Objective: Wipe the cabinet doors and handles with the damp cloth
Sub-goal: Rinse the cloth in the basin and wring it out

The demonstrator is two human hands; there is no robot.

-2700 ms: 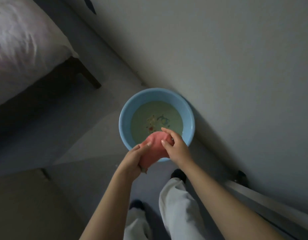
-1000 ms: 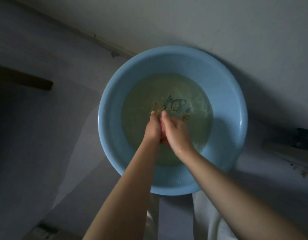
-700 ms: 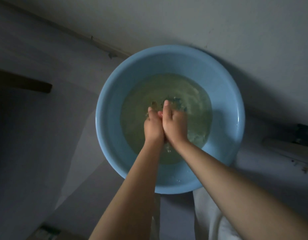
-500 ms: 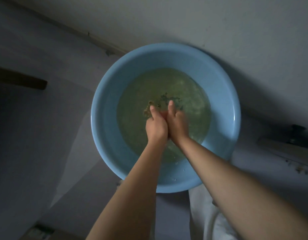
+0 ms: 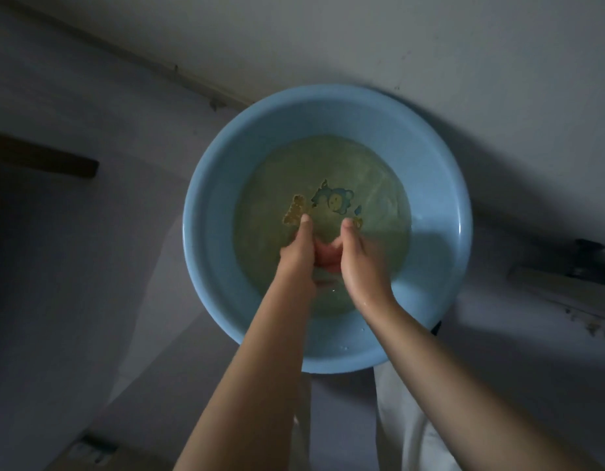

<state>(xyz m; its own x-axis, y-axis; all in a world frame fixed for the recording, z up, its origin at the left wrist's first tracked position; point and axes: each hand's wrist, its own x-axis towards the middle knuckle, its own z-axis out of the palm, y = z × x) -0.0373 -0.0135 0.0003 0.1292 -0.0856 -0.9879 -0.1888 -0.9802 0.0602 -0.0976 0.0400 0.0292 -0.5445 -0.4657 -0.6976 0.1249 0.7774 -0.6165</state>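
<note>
Two bare forearms reach forward from the bottom edge, with pale trouser legs [image 5: 406, 419] showing beneath and between them. Past the wrists, the left hand [image 5: 299, 254] and the right hand [image 5: 360, 258] meet over the near half of a round blue basin [image 5: 440, 266], and both grip a bunched pink cloth [image 5: 326, 254] between them, the thumbs pointing away from the body and the fingers curled in around the wad. The cloth sits low in the basin at the surface of the greenish water [image 5: 372, 185]; how much of it is under the water cannot be told. Beyond the thumbs, a blue cartoon print [image 5: 333, 200] shows through the water on the basin's bottom. The basin stands on a grey floor [image 5: 90, 266] close to a pale wall [image 5: 396, 39], which runs across the far side. A dark wooden bar [image 5: 42, 158] juts in at the far left.
</note>
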